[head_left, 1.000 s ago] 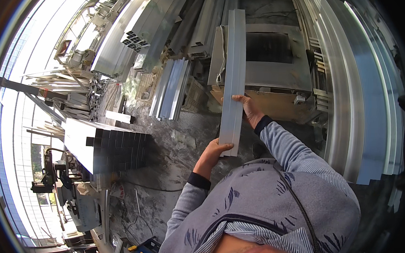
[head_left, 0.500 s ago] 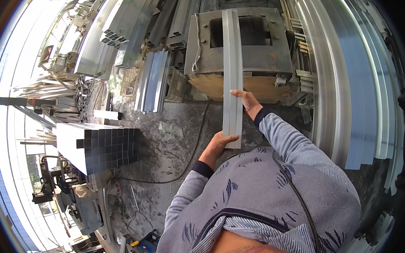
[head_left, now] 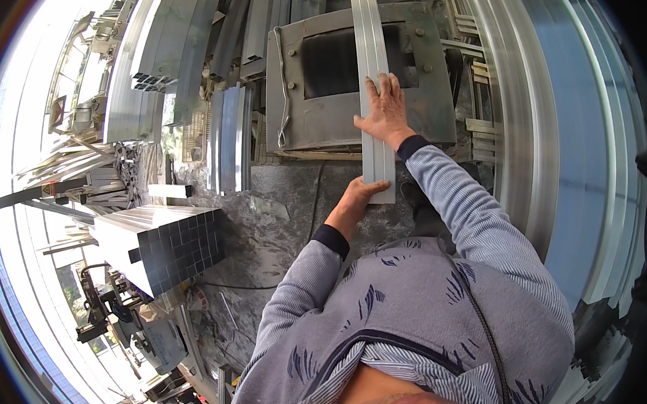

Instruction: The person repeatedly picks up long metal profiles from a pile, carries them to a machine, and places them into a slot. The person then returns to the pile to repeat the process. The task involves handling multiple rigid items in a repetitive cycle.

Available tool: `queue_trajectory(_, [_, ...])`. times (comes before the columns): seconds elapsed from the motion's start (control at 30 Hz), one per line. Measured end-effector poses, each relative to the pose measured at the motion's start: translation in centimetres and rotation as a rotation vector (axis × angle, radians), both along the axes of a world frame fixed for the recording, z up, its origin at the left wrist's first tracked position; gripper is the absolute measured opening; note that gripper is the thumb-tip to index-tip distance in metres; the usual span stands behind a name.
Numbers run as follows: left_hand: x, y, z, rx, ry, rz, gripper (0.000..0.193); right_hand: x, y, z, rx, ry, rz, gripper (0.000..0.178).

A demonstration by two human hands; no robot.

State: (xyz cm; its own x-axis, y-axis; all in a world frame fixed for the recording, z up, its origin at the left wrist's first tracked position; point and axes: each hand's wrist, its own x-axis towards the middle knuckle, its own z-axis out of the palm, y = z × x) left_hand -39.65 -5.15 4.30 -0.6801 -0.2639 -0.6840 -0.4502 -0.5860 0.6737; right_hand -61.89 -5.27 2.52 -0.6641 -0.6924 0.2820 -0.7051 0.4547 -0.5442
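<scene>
The left hand (head_left: 356, 202) pinches near the close end of a long metal profile (head_left: 379, 161), its thumb laid across the top face; I can't see how its other fingers sit underneath. Further along, the right hand (head_left: 386, 116) lies palm down over the same piece, fingers spread, the thumb out toward the left edge. From where I stand it looks flat on the metal rather than wrapped round it

The profile runs straight away from the wearer's body, ridged along its length, its far part over a grey metal cabinet (head_left: 320, 125) with a dark opening (head_left: 338, 64); I can't tell whether they touch. I'd judge it light for its length, stiff, smooth enough to slide under a dry palm, and apt to dent or scratch at the thin edges. Best held by both long edges, hands well apart, keeping skin off the cut end

To the left stand upright profiles (head_left: 228, 142) and a stack of square tubes (head_left: 186, 242); to the right, long pale strips (head_left: 528, 132)
</scene>
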Motion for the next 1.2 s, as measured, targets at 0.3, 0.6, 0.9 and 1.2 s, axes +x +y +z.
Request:
queue_trajectory(0.3, [-12.5, -7.2, -0.3, -0.069, -0.082, -0.024, 0.047, -13.0, -8.2, -0.7, 0.146, 0.138, 0.034, 0.079])
queue_trajectory(0.6, [-6.9, -2.2, -2.4, -0.078, -0.092, -0.059, 0.056, -6.8, -3.1, -2.0, 0.101, 0.138, 0.066, 0.075])
queue_trajectory(0.9, [3.5, 4.0, -5.0, -0.046, 0.003, -0.112, 0.055, 3.7, 4.7, -1.4, 0.102, 0.063, 0.076, 0.074])
queue_trajectory(1.2, [15.7, 11.6, -6.6, -0.040, 0.076, -0.114, 0.052, 16.0, 12.5, -3.4, 0.159, 0.075, 0.056, 0.075])
